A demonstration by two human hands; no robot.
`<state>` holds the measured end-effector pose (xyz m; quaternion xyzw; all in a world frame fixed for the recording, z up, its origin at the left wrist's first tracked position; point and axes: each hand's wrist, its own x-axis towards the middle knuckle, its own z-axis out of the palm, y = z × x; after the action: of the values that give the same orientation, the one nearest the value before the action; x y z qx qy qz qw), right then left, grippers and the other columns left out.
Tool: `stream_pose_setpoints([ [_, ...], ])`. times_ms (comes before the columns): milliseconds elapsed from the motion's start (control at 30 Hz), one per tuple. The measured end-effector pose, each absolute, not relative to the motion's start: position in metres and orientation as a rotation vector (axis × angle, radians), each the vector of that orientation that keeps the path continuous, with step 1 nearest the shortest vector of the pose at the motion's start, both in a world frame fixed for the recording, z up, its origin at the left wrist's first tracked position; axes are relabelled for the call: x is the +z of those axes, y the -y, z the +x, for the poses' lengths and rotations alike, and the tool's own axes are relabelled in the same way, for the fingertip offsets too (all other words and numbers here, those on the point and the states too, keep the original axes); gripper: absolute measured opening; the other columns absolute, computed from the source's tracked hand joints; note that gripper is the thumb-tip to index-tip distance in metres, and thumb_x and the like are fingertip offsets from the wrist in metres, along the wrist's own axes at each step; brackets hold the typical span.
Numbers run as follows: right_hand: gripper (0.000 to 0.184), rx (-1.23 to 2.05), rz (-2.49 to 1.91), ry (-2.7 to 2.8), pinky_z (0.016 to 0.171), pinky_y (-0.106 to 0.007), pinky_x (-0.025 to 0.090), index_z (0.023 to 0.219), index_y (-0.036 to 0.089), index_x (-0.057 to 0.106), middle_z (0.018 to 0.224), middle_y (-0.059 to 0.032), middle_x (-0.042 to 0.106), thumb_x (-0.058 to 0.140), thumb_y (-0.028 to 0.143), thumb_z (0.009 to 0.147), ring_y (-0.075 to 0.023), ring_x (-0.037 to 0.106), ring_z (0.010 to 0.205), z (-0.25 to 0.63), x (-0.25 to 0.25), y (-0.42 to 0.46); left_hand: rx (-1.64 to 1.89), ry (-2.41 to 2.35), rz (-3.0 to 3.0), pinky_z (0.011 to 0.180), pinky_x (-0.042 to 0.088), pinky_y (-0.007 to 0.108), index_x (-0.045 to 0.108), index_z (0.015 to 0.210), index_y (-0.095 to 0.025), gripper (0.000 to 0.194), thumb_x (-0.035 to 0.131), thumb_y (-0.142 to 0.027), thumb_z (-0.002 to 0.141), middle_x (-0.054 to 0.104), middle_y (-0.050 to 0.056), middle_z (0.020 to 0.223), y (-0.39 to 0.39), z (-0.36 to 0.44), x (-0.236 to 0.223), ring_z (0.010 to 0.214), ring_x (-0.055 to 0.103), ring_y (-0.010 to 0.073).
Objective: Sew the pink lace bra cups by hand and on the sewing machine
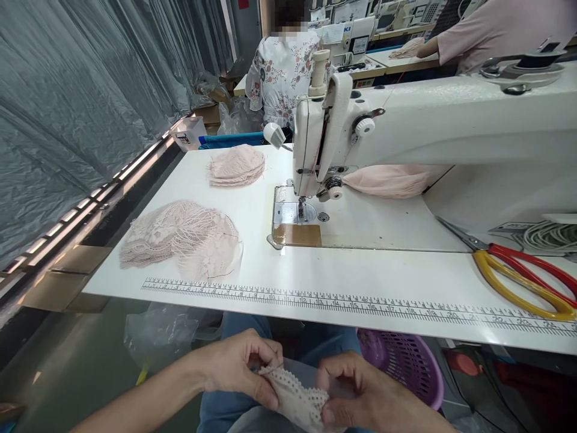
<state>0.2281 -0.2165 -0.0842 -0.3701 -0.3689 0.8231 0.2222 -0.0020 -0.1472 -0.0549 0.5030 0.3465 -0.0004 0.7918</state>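
My left hand [252,370] pinches one end of a pale pink lace piece [297,394] with a scalloped, eyelet edge. At its other end, my right hand [354,391] grips the same lace piece between thumb and fingers. The lace is stretched between both hands above my lap, below the front edge of the white sewing table [256,264]. A sheer strip shows along its upper side. On the table lie a spread stack of pink lace pieces [180,237] and, behind it, a smaller stack of pink fabric cups [237,164].
A white sewing machine [406,120] fills the right side, with pink fabric [390,180] under its arm. Scissors [509,258] with red and yellow handles lie at the right. Beneath the table stands a purple basket [433,367]. Two people [288,78] sit beyond.
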Motion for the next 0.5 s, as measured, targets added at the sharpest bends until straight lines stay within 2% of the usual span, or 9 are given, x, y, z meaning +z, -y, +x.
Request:
stream_pose_setpoints([
  [133,0.033,2.264,-1.085,0.994,0.054,-0.021,0.030,0.069,0.013,0.060,0.061,0.0037,0.052,0.083,0.036,0.062,-0.0087,0.043,0.058,0.226,-0.085,0.218,-0.114,-0.800,0.943,0.053,0.031,0.020,0.059,0.058,-0.013,0.054,0.092,-0.043,0.028,0.049,-0.005,0.064,0.151,0.005,-0.061,0.060,0.042,0.0079],
  [300,0.032,2.248,-1.075,0.981,0.055,-0.020,0.032,0.069,0.013,0.060,0.062,0.0032,0.054,0.082,0.035,0.063,-0.0083,0.044,0.059,0.224,-0.085,0.217,-0.118,-0.865,0.951,0.054,0.035,0.020,0.064,0.060,-0.012,0.049,0.088,-0.050,0.041,0.053,-0.004,0.060,0.157,0.021,-0.062,0.057,0.044,0.0074],
  [433,0.032,2.249,-1.037,0.999,0.053,-0.019,0.031,0.072,0.013,0.063,0.062,0.0035,0.054,0.083,0.037,0.063,-0.0075,0.042,0.056,0.233,-0.080,0.221,-0.071,-0.886,0.969,0.053,0.037,0.019,0.064,0.060,-0.011,0.044,0.087,-0.046,0.044,0.054,-0.003,0.062,0.158,0.027,-0.047,0.058,0.046,0.0077],
  [500,0.030,2.150,-1.058,1.127,0.055,-0.020,0.034,0.076,0.016,0.066,0.067,0.0023,0.056,0.081,0.040,0.066,-0.0092,0.046,0.060,0.245,-0.073,0.228,-0.056,-0.850,1.007,0.051,0.036,0.017,0.064,0.061,-0.012,0.040,0.087,-0.042,0.048,0.054,-0.003,0.062,0.157,0.027,-0.030,0.057,0.045,0.0067],
])
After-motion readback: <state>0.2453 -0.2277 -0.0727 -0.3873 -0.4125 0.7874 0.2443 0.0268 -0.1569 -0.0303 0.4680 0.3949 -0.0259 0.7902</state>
